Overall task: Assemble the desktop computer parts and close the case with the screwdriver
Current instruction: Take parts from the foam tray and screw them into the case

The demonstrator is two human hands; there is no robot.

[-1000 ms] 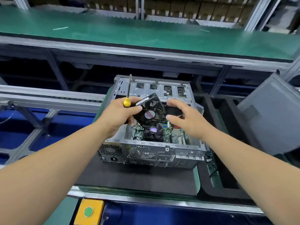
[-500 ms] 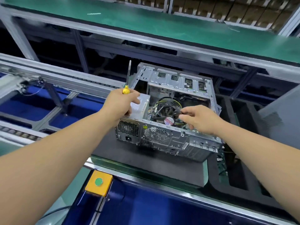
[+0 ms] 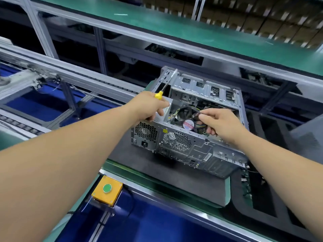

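An open silver sheet-metal desktop computer case (image 3: pixel 192 137) lies on its side on a dark grey foam mat (image 3: pixel 157 172), its perforated rear panel facing the person and its open side facing up. Down inside it sits a black round cooler fan with a red-and-white hub label (image 3: pixel 187 122), ringed by yellow and black wires. The right hand (image 3: pixel 222 124) reaches over the near rim and into the case, thumb and curled fingers closed on the fan's right edge; whether it pinches the fan frame or one of the wires is hard to tell, since the fingertips are hidden below the rim. The left hand (image 3: pixel 150 105) is curled round a yellow-handled screwdriver with a slim steel shaft (image 3: pixel 165 88), while its lower fingers touch the case's upper edge above the power-supply grille. The screwdriver's long axis runs up and away from the person, tip pointing towards the far wall of the case, so the tip is turned away from the fan. The fan lies to the right of the left hand and below it, and the right hand is the one already on it. Judging from this, the fan is being seated, and driving its screws would call for swinging the tip down and rightward into the case. A yellow box with a green push button (image 3: pixel 107 189) sits on the near rail.
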